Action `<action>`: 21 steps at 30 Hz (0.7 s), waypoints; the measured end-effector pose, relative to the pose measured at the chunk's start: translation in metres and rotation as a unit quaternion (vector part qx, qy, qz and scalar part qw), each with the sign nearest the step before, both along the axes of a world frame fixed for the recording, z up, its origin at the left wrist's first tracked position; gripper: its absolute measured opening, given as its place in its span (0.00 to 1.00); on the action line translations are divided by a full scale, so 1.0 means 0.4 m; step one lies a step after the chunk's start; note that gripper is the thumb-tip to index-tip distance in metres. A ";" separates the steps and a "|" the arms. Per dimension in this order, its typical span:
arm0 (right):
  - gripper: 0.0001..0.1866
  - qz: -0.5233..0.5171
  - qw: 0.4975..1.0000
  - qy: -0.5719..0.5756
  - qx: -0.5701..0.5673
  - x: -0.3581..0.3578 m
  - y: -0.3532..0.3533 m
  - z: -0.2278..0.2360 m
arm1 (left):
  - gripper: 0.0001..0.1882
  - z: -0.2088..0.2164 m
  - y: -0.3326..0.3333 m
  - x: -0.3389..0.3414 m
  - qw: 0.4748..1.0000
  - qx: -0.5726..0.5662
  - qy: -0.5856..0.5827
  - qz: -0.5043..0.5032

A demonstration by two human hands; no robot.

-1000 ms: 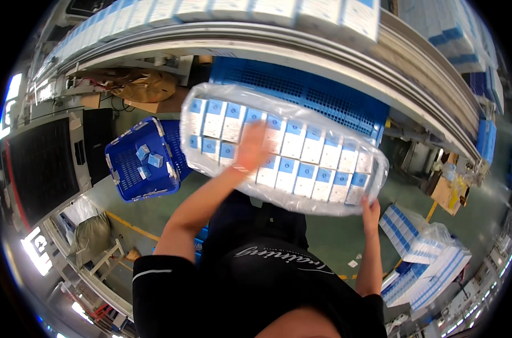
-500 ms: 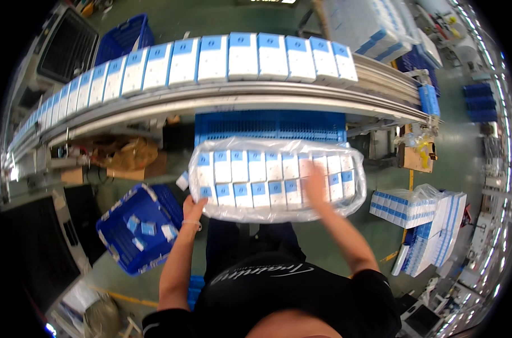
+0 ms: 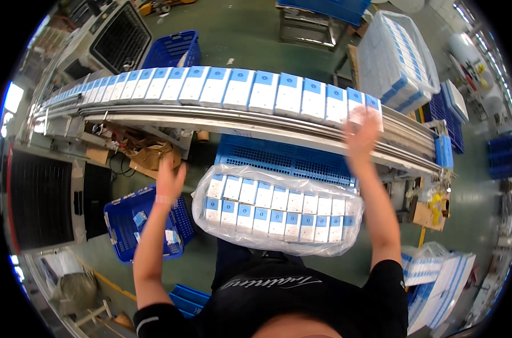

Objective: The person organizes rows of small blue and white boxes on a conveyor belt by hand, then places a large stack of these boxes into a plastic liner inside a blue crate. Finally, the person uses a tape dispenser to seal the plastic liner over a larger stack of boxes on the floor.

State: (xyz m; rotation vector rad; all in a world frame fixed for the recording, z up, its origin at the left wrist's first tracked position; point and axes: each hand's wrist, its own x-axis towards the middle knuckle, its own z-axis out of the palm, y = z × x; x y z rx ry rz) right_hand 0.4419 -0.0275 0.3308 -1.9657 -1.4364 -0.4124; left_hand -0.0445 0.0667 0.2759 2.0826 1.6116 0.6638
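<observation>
Hands well apart, the blurred right hand [image 3: 362, 135] meets the end of a row of white-and-blue cartons [image 3: 262, 93]; its grip cannot be told. Bare conveyor belt [image 3: 405, 127] runs on to the right. The left hand [image 3: 169, 181] hangs free, fingers parted, beside a carton-filled clear plastic bag [image 3: 278, 246] below the conveyor's near edge.

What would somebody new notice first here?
Probably the long row of blue-and-white boxes lined along the conveyor, with the blurred right hand at its right end. Then the clear plastic bag packed with similar boxes, lower in the picture. A blue basket sits to the bag's left.
</observation>
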 end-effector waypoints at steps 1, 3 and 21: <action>0.22 -0.105 0.981 -0.158 0.026 0.123 0.032 0.041 | 0.22 0.067 0.087 0.071 0.992 0.120 0.000 -0.030; 0.32 -0.250 0.960 0.039 -0.122 0.262 0.060 0.043 | 0.24 0.134 0.256 0.216 0.952 0.300 0.041 -0.038; 0.56 -0.148 0.840 0.168 -0.495 0.435 0.028 0.025 | 0.35 0.238 0.406 0.472 0.951 -0.084 0.297 0.011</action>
